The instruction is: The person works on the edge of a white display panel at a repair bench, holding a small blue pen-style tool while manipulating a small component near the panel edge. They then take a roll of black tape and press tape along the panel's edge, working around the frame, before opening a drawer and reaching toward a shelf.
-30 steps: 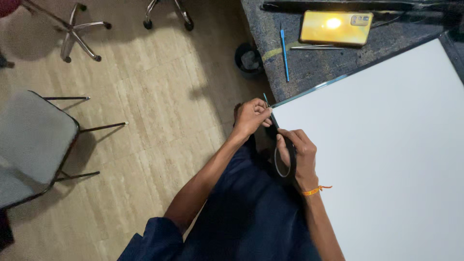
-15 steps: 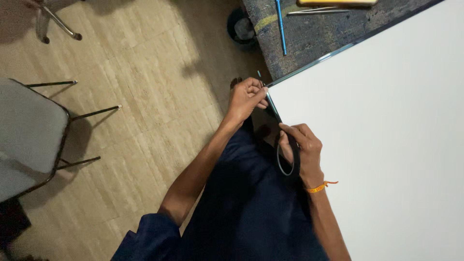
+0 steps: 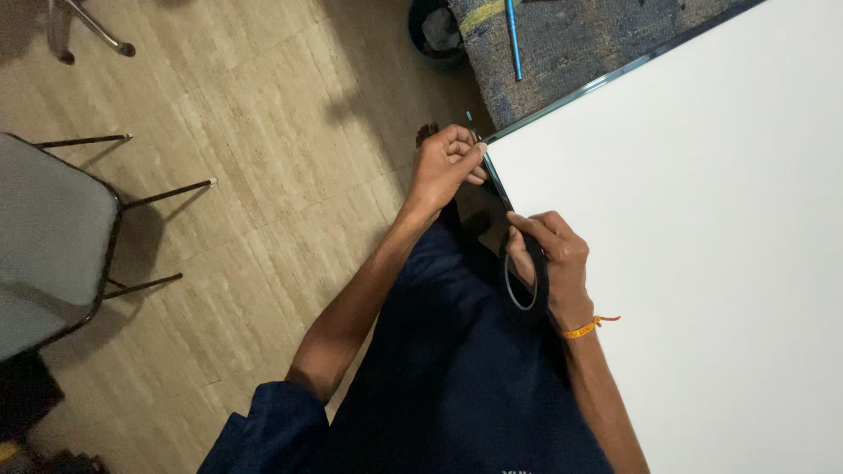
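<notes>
White board [image 3: 694, 246] over beige tile floor [image 3: 263, 175], both hands' fingers [image 3: 465, 151] pinching black tape [image 3: 492, 215]

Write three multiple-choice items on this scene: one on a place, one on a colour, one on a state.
1. Where is the left hand?
A. at the white board's corner
B. on the chair
C. on the floor

2. What colour is the band on the right wrist?
A. green
B. orange
C. white

3. What is the right hand doing?
A. hanging free
B. gripping a pen
C. holding a roll of black tape

Key: 1 A, fingers pinch at the white board corner; 2 B, the wristband is orange; 3 C, the roll of black tape hangs from its fingers.
</notes>
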A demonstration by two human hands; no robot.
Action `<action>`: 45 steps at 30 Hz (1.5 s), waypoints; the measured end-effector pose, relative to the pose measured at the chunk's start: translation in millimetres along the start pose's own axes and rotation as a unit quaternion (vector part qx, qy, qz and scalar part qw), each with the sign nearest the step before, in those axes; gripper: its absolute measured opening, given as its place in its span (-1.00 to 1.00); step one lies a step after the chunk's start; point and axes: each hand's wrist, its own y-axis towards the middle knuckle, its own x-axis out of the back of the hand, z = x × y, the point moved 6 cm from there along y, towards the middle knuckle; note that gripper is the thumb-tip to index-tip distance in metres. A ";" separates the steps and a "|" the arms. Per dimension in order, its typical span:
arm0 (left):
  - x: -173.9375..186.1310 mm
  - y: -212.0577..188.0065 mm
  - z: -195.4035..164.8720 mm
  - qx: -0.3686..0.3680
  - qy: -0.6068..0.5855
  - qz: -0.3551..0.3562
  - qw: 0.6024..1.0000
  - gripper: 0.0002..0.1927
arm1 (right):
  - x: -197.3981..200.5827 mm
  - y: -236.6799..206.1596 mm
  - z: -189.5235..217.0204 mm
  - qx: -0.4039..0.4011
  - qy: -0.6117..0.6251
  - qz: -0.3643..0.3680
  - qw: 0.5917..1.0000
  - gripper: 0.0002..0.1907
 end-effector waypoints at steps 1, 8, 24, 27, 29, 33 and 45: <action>-0.2 -0.2 1.5 0.002 0.001 0.002 1.000 -0.87 | 0.0 -0.3 -0.2 0.000 -0.001 0.000 1.000 -0.79; 0.9 -4.8 -8.5 -0.011 0.072 -0.017 0.997 -0.83 | -1.7 -0.4 -2.5 0.005 -0.004 0.002 1.000 -0.81; -26.2 -35.0 -90.6 -0.392 0.584 0.091 0.705 -0.73 | -3.2 -2.6 -2.1 0.023 0.007 0.001 1.000 -0.78; -30.5 -22.7 -85.2 -0.408 0.610 0.121 0.669 -0.76 | -3.4 -2.4 -2.2 0.025 0.001 0.001 1.000 -0.79; -32.6 -14.8 -80.2 -0.401 0.639 0.136 0.642 -0.76 | -3.4 -2.1 -2.0 0.027 -0.001 -0.002 1.000 -0.80; -33.6 -6.6 -81.5 -0.404 0.650 0.148 0.626 -0.78 | -3.1 -1.7 1.1 0.030 0.001 -0.007 1.000 -0.81; -68.3 -18.3 -65.7 -0.373 0.643 0.299 0.598 -0.47 | -7.2 -5.5 -10.8 0.015 0.009 0.002 1.000 -0.76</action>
